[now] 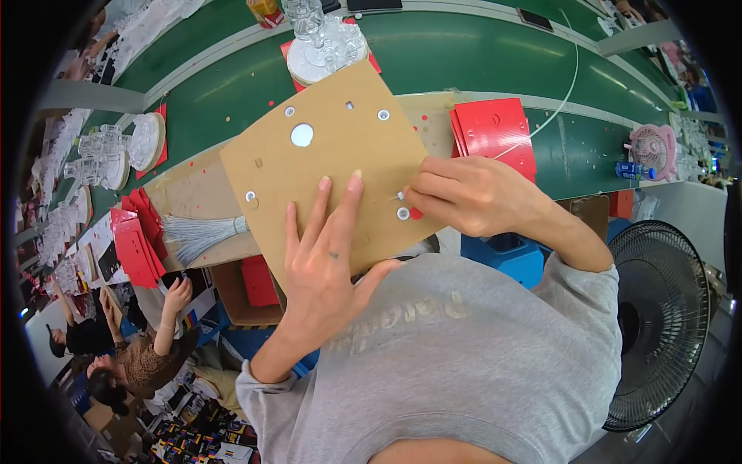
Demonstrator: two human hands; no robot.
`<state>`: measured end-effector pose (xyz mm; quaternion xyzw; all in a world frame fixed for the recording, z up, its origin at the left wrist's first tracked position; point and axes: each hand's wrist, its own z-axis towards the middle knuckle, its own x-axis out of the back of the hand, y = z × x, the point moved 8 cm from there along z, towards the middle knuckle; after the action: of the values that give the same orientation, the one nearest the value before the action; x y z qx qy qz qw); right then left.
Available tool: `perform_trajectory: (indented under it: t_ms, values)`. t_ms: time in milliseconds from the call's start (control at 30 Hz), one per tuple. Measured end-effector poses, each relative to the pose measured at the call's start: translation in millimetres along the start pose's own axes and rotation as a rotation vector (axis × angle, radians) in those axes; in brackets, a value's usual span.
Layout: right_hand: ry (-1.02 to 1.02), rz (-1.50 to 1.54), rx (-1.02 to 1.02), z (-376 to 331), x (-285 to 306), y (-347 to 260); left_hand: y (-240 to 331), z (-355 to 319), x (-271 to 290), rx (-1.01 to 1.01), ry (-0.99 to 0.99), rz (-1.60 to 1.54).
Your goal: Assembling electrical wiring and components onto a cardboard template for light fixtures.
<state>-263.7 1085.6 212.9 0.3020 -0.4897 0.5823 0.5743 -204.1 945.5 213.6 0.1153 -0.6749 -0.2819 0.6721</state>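
Note:
A brown cardboard panel [309, 174] lies tilted in front of me, with a round hole, small slots and several white ring-shaped fittings. My left hand [317, 267] rests flat on its lower part, fingers spread. At the panel's right edge, the fingers of my right hand [475, 197] are pinched together beside a small whitish bit [399, 196] at the surface. What they grip is too small to make out. One white ring fitting [403, 213] and a red spot sit just below those fingertips. Left of the panel is a bundle of thin grey wire ties [202, 233].
Red punched sheets lie stacked at right [495, 133] and left [137, 243]. Clear glass-like pieces on a round white base [328, 54] stand beyond the panel. A black fan [657, 332] is close on my right, with a pink fan [653, 151] farther off. Another person [143, 359] works at left.

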Motion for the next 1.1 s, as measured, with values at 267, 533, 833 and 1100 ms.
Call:
perform_trajectory:
  t_ms: [267, 533, 833, 1100]
  values:
    - [0.049, -0.011, -0.027, -7, 1, -5, 8, 42, -7, -0.245, -0.127, 0.212]
    - [-0.074, -0.045, -0.251, -9, -12, -10, 19, 48, -24, -0.609, -0.069, 0.166]
    - [0.039, -0.055, -0.312, -32, -5, 10, -5, 29, 0, -0.545, -0.156, 0.132]
    - [0.178, 0.407, -0.334, 11, 4, -8, -30, 11, 18, -0.288, 0.052, -0.319]
